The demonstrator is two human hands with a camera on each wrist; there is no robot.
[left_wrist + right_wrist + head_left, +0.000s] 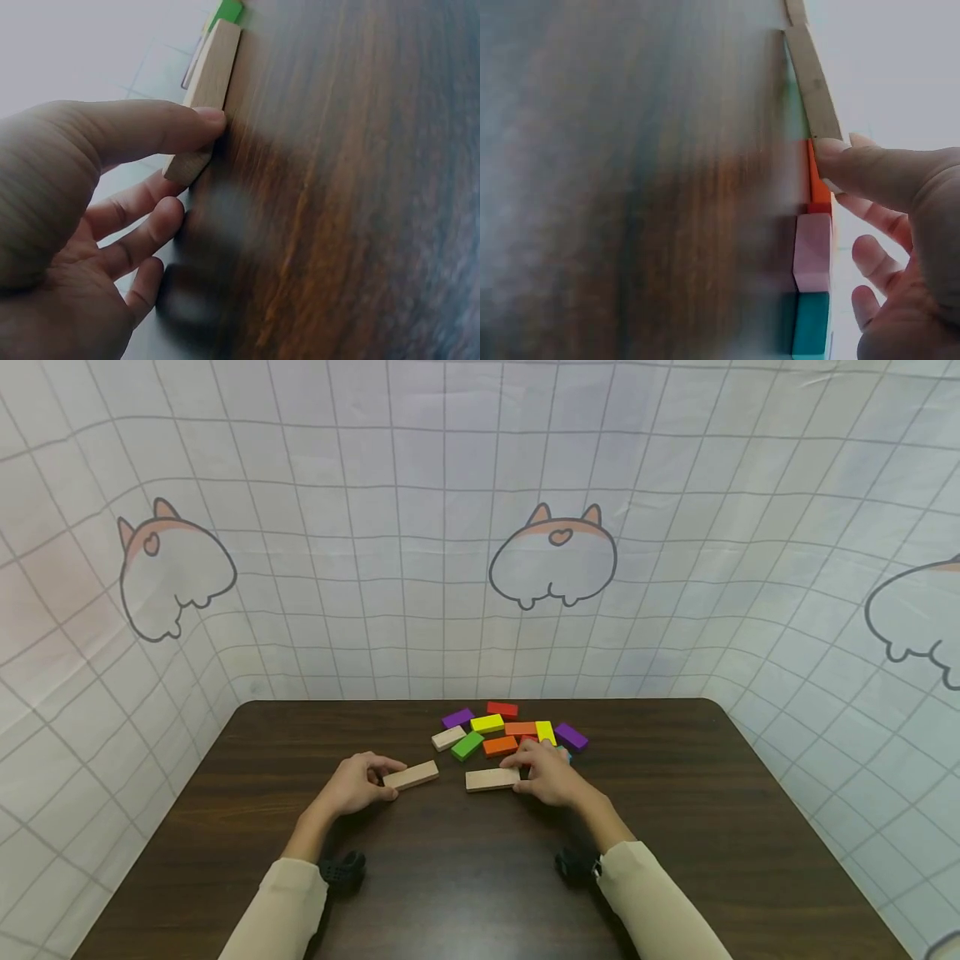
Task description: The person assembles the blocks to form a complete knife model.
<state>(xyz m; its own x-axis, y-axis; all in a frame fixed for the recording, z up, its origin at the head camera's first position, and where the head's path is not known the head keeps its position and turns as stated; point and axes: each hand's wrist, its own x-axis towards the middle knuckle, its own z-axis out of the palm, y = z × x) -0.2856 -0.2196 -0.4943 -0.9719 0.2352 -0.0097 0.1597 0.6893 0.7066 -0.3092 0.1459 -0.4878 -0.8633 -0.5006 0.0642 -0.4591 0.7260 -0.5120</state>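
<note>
My left hand (360, 783) pinches the left end of a plain wooden block (414, 775) between thumb and fingers. In the left wrist view, the thumb presses the near side of that block (217, 67), while the other fingers are bent behind it. A second plain wooden block (489, 780) lies to the right, its right end pinched by my right hand (553, 774). The right wrist view has the thumb on this block's (814, 82) near end. A gap separates the two blocks, and the left one is slanted.
Behind the hands lie several coloured blocks: green (468, 746), orange (500, 747), red (502, 710), purple (572, 737), yellow (546, 732), and a pale one (448, 738). Pink (812, 251) and teal (811, 322) blocks appear near the right hand. A gridded cloth (360, 568) surrounds the dark table (450, 877).
</note>
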